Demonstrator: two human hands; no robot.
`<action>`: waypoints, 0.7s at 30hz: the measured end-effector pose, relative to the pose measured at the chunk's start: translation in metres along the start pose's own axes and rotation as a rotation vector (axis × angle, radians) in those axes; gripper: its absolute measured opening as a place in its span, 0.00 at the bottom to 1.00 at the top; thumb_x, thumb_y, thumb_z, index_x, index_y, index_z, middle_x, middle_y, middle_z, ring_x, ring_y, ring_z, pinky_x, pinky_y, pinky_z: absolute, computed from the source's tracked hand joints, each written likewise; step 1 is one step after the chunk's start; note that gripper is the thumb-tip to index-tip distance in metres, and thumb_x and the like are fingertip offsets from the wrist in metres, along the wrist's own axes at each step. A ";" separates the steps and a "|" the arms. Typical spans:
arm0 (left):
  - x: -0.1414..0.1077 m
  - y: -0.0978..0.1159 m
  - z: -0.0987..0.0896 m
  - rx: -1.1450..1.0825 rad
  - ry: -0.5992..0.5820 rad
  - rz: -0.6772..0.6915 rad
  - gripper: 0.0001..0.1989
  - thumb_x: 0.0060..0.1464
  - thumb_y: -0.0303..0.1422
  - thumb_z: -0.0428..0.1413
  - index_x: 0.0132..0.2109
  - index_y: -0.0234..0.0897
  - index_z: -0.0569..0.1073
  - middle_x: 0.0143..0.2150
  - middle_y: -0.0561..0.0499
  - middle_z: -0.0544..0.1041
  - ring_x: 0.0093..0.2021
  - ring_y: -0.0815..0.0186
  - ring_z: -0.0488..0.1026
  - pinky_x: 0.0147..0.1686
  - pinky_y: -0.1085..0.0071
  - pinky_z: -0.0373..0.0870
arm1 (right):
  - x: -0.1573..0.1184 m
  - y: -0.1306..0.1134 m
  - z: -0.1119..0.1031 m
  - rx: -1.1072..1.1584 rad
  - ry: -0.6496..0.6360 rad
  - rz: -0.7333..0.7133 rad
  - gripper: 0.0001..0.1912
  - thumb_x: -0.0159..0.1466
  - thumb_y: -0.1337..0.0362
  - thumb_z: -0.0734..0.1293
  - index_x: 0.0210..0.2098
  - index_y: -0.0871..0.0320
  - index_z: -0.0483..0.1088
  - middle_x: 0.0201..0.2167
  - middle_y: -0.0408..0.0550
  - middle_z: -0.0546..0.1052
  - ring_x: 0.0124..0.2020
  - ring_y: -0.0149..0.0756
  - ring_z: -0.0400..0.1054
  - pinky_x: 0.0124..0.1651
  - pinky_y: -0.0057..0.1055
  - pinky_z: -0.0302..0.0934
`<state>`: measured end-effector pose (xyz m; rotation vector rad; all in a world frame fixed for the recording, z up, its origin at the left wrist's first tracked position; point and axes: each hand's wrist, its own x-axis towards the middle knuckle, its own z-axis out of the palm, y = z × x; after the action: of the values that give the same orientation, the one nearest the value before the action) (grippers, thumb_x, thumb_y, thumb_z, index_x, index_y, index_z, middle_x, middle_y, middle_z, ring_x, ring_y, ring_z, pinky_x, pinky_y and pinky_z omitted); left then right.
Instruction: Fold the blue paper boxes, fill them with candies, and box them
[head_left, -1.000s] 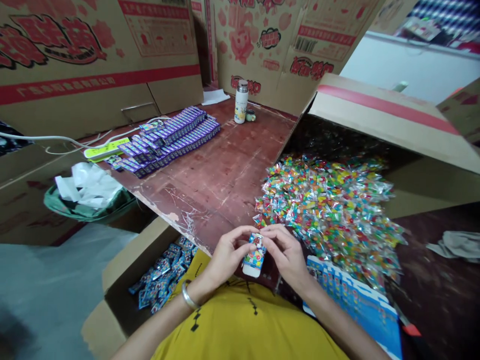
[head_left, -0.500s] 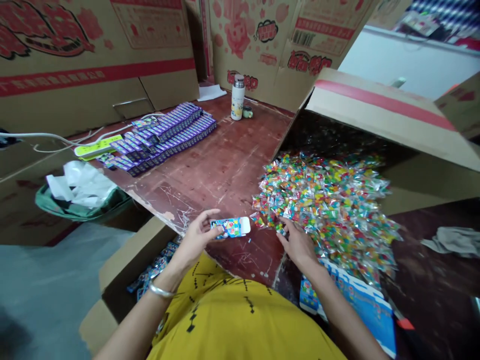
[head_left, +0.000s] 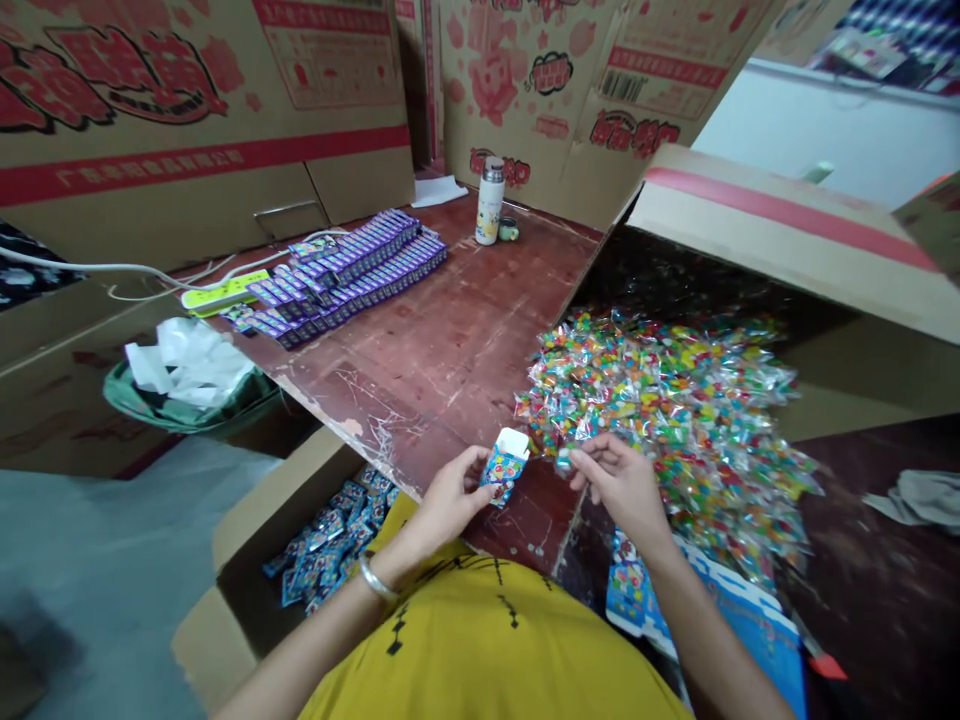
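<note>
My left hand (head_left: 456, 497) grips a small blue candy box (head_left: 504, 470) near the table's front edge, its white top flap up. My right hand (head_left: 619, 487), just to the right of the box, pinches a small clear candy bag (head_left: 564, 459) between thumb and fingers. Beyond and beside that hand spreads a heap of clear bags of colourful candy (head_left: 660, 400), spilling from a tipped carton (head_left: 780, 222). Flat blue printed cardboard (head_left: 757, 640) lies under my right forearm. Below my left forearm, an open carton (head_left: 277, 500) holds many blue candy boxes (head_left: 330, 540).
Purple boxes (head_left: 360, 275) stand in rows at the back left, beside a yellow-green power strip (head_left: 225, 292). A thermos (head_left: 490, 202) and a small green cup (head_left: 508, 230) are farther back. A green-rimmed bin (head_left: 124, 400) with white paper hangs left. A red-handled tool (head_left: 827, 666) lies right.
My left hand has turned the blue box from lying sideways to upright, its open end up. My right hand has come away from the heap with a candy bag.
</note>
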<state>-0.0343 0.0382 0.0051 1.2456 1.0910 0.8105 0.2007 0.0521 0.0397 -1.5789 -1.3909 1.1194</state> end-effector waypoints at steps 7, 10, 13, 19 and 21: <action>-0.007 0.021 0.019 0.097 0.035 0.101 0.12 0.54 0.29 0.55 0.47 0.38 0.70 0.43 0.50 0.77 0.43 0.64 0.74 0.45 0.71 0.68 | 0.001 -0.031 0.038 -0.079 0.198 -0.241 0.10 0.62 0.57 0.67 0.32 0.56 0.68 0.26 0.43 0.74 0.26 0.33 0.69 0.31 0.29 0.64; -0.009 0.023 0.020 0.087 0.078 0.115 0.11 0.55 0.29 0.54 0.47 0.38 0.70 0.43 0.51 0.76 0.42 0.65 0.74 0.45 0.71 0.69 | 0.001 -0.027 0.042 -0.332 0.155 -0.359 0.06 0.63 0.60 0.66 0.32 0.56 0.71 0.28 0.43 0.72 0.27 0.32 0.66 0.33 0.29 0.61; -0.010 0.022 0.020 0.055 0.098 0.122 0.11 0.56 0.27 0.54 0.47 0.38 0.69 0.43 0.51 0.76 0.42 0.65 0.74 0.46 0.70 0.70 | 0.000 -0.029 0.039 -0.453 0.080 -0.440 0.08 0.65 0.61 0.64 0.32 0.55 0.73 0.32 0.45 0.70 0.30 0.33 0.66 0.36 0.30 0.60; -0.012 0.025 0.024 -0.045 0.103 0.149 0.26 0.56 0.29 0.55 0.60 0.43 0.60 0.46 0.49 0.72 0.43 0.66 0.73 0.43 0.69 0.73 | 0.002 -0.037 0.025 -0.369 -0.051 -0.462 0.11 0.66 0.59 0.62 0.32 0.56 0.73 0.37 0.48 0.68 0.39 0.37 0.67 0.43 0.33 0.62; -0.012 0.027 0.024 -0.068 0.085 0.151 0.26 0.57 0.30 0.55 0.61 0.44 0.59 0.46 0.49 0.71 0.43 0.65 0.73 0.42 0.69 0.73 | 0.002 -0.033 0.026 -0.251 -0.071 -0.412 0.08 0.65 0.59 0.64 0.39 0.54 0.73 0.41 0.49 0.69 0.41 0.38 0.68 0.42 0.33 0.64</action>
<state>-0.0134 0.0242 0.0336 1.2561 1.0374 1.0151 0.1656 0.0579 0.0610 -1.3381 -1.8598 0.7824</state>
